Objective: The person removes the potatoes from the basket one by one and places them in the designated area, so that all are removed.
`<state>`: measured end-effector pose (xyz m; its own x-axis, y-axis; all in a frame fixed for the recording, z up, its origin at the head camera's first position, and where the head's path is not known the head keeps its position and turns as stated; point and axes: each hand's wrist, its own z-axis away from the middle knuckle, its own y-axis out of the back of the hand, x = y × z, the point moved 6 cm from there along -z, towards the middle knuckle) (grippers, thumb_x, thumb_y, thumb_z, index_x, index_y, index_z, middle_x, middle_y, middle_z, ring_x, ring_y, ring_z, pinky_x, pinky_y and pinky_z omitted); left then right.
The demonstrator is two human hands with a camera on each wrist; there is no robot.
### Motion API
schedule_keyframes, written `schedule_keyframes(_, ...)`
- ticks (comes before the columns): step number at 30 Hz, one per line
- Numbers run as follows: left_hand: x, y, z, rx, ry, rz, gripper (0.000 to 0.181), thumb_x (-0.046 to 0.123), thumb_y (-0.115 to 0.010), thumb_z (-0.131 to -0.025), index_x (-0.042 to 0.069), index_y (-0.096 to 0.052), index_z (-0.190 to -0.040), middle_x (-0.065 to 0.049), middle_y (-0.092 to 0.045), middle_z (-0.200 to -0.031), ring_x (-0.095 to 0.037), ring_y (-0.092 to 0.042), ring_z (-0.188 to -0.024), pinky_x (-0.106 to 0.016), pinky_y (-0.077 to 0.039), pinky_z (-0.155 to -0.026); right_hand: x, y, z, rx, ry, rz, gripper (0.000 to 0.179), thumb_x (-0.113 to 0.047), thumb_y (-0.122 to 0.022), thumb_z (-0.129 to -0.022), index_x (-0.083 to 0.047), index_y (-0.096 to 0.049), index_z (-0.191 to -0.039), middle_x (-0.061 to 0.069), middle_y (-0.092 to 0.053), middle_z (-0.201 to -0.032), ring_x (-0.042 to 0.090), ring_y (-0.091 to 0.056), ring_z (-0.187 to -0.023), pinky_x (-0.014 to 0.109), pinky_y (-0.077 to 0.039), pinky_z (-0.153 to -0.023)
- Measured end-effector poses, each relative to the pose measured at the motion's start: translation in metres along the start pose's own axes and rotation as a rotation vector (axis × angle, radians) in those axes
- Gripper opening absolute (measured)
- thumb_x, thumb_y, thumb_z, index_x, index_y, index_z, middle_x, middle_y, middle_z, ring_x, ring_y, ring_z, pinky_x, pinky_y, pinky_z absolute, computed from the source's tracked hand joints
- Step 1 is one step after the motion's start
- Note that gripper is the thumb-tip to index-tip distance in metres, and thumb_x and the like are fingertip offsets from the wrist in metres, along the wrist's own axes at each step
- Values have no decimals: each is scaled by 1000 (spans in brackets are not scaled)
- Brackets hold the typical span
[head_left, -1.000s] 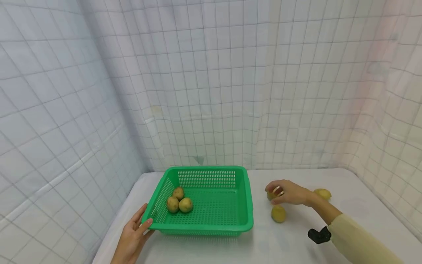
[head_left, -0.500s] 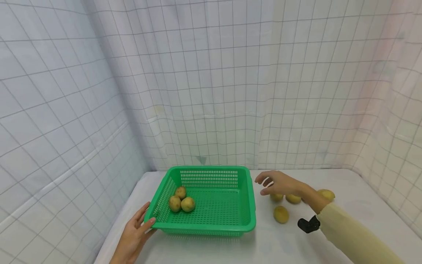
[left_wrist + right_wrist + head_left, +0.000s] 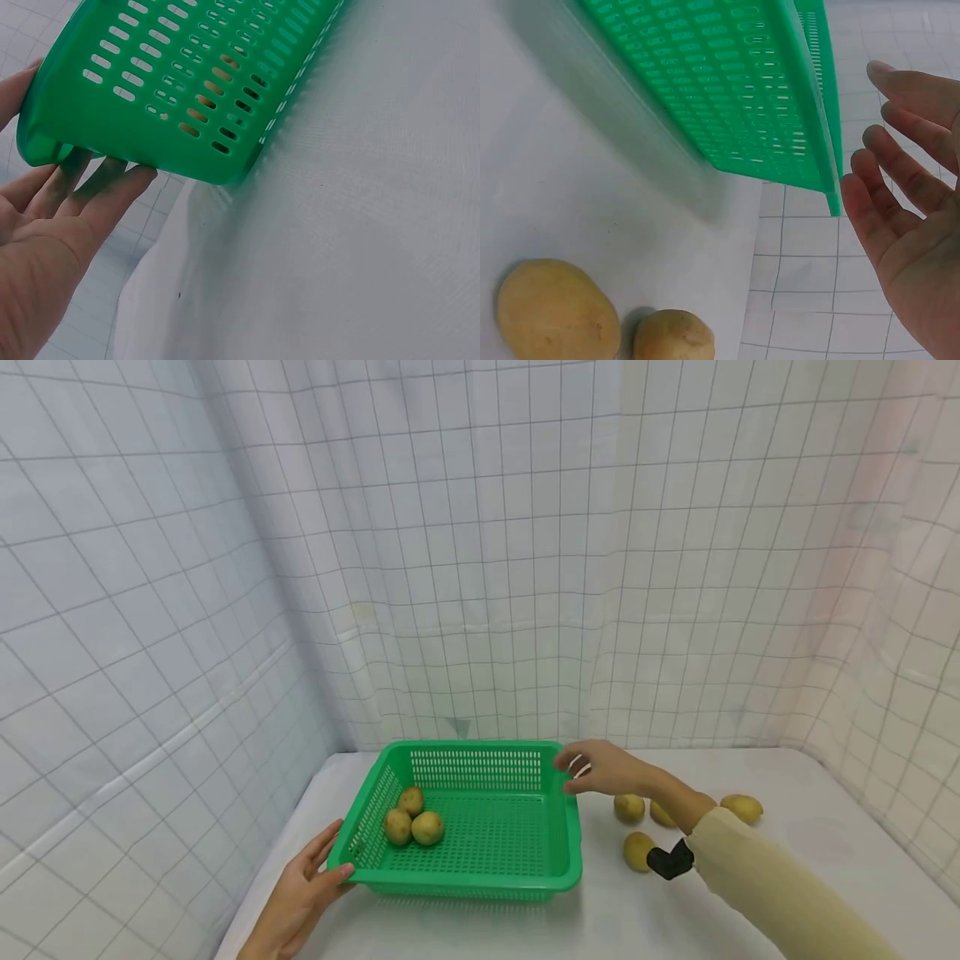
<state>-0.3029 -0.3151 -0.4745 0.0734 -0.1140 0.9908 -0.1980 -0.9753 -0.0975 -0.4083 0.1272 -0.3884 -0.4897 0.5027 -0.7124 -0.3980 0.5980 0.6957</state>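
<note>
A green plastic basket (image 3: 480,882) with slotted sides stands on the white table, with three potatoes (image 3: 427,828) grouped at its left inside. My left hand (image 3: 300,887) holds the basket's front left corner, thumb at the rim; in the left wrist view, fingers (image 3: 124,191) of that hand reach under the rim. Over by the right rim is my right hand (image 3: 607,768), fingers loosely bent. Its palm (image 3: 930,262) looks bare in the right wrist view. Whether it touches the rim is hard to tell.
Right of the basket lie a potato (image 3: 628,808), a nearer potato (image 3: 637,851) and another (image 3: 663,814) partly behind the right forearm. Farther right is a yellow oblong piece (image 3: 742,808) with a pointed end. White gridded curtains (image 3: 480,568) enclose the table's back and sides.
My right hand has moved left, from over the loose potatoes to the basket's right rim, carrying nothing visible. The left hand keeps its hold on the corner. The basket stays nearly in place.
</note>
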Motion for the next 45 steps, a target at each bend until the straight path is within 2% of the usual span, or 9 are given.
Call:
schedule_keyframes(7,0,2,2,-7,0,10,76,-2,-55,-105,0,-8,-164,-23,-11,-164,-10,-56,-126,-36,-52,-99,-17,-7,-21,-25,33,35,37,-16,-77,-95,-4,-67,-128,7,-67,-124,35,-63,-114,37,-56,-93)
schedule_keyframes(16,-5,4,4,25,53,47,77,-1,-57,-104,1,-8,-164,-20,-11,-164,-8,-57,-124,-37,-52,-99,-33,-21,-46,-69,33,-2,37,-18,-79,-93,-6,-69,-127,6,-67,-125,34,-64,-115,35,-56,-90)
schedule_keyframes(21,-7,4,3,46,54,46,77,1,-57,-105,3,-8,-165,-19,-10,-164,-7,-57,-123,-36,-52,-99,-43,-31,-62,-94,78,-16,38,-15,-79,-93,-4,-68,-128,3,-68,-123,38,-63,-115,34,-56,-89)
schedule_keyframes(23,-8,4,3,59,57,40,76,2,-57,-105,4,-9,-165,-14,-16,-162,-7,-57,-123,-37,-52,-99,-47,-36,-68,-107,97,-9,39,-15,-79,-93,-4,-68,-129,4,-68,-123,39,-63,-116,33,-56,-89)
schedule_keyframes(26,-8,2,3,65,62,40,76,4,-57,-106,4,-9,-165,-11,-18,-161,-6,-56,-124,-37,-52,-99,-54,-44,-75,-128,121,11,39,-16,-78,-94,-7,-68,-130,2,-67,-124,35,-64,-115,31,-55,-89)
schedule_keyframes(30,-7,0,1,55,60,50,76,4,-56,-106,5,-9,-165,-16,-11,-164,-4,-56,-124,-37,-52,-99,-61,-54,-84,-148,151,31,37,-17,-79,-94,-8,-69,-129,1,-67,-123,30,-65,-112,29,-55,-89)
schedule_keyframes(34,-6,-1,1,61,58,47,76,4,-57,-106,5,-9,-165,-18,-9,-164,-3,-56,-123,-37,-53,-98,-68,-62,-90,-168,181,23,37,-16,-79,-94,-5,-69,-129,5,-68,-125,35,-65,-112,28,-54,-89)
schedule_keyframes(41,-7,0,2,73,54,42,75,3,-57,-106,5,-11,-165,-14,-15,-161,-5,-56,-124,-38,-53,-97,-71,-72,-99,-177,157,21,37,-13,-78,-94,-3,-68,-129,10,-67,-126,36,-65,-113,28,-54,-88)
schedule_keyframes(45,-8,-1,4,73,50,34,74,3,-56,-106,4,-10,-165,-12,-19,-158,-7,-56,-124,-39,-53,-98,-70,-83,-105,-185,144,0,35,-13,-79,-94,-5,-69,-127,8,-67,-124,30,-66,-111,27,-54,-87)
